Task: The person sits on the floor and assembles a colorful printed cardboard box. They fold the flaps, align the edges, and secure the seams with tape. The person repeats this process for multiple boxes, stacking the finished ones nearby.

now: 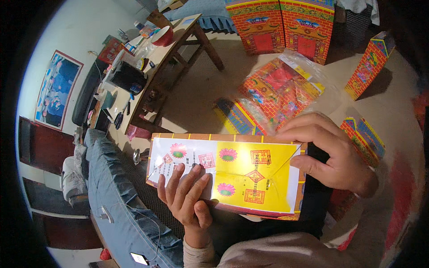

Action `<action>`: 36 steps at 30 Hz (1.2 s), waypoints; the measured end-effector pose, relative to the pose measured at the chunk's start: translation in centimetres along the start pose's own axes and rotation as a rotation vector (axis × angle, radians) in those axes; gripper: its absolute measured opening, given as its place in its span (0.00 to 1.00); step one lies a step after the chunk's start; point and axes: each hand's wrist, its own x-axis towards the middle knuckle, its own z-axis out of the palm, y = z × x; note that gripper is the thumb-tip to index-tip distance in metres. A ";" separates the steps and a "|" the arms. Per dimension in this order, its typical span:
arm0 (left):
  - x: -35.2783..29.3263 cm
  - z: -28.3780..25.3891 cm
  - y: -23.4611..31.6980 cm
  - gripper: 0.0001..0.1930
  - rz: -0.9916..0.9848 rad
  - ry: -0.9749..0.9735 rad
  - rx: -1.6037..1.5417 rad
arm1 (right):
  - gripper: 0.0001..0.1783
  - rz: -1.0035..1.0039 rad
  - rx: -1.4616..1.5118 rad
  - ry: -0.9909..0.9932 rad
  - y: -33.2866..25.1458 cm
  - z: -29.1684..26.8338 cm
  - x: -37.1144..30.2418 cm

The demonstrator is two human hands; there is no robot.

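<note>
A flat-looking cardboard piece [250,215] with a brick-pattern orange edge lies across my lap. On its upper face is a white and yellow printed sheet [237,172] with pink lotus flowers and red stamp-like squares. My left hand [187,196] rests on the sheet's lower left, fingers stretched out flat over it. At the right end, my right hand [324,149] grips the cardboard's upper corner, thumb on the sheet and fingers along the far edge. Its fingertips partly hide that corner. Diagonal creases run over the yellow part near my right thumb.
Ahead on the floor lies a clear plastic bag [286,89] with brick-pattern cardboard. Tall printed boxes [257,31] stand behind it; a narrow one [371,64] stands at right. Folded pieces [364,140] lie nearby. A cluttered wooden table [178,40] and blue sofa [111,187] are at left.
</note>
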 end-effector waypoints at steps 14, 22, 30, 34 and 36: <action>-4.1 3.1 -11.0 0.30 -0.534 0.603 -0.813 | 0.64 0.142 0.354 0.055 4.9 2.3 -5.5; -10.7 8.8 -16.7 0.30 -0.946 0.193 -1.144 | 0.62 0.626 0.733 0.213 7.2 7.2 -11.6; -7.4 10.3 -25.4 0.30 -1.306 -0.231 -1.595 | 0.33 0.800 1.349 0.270 10.8 12.9 -12.6; -5.6 11.0 -26.1 0.30 -1.265 -0.329 -1.610 | 0.30 0.800 1.542 0.386 13.1 16.3 -12.4; -5.5 11.5 -25.9 0.30 -1.260 -0.359 -1.626 | 0.29 0.826 1.570 0.416 13.0 16.8 -12.2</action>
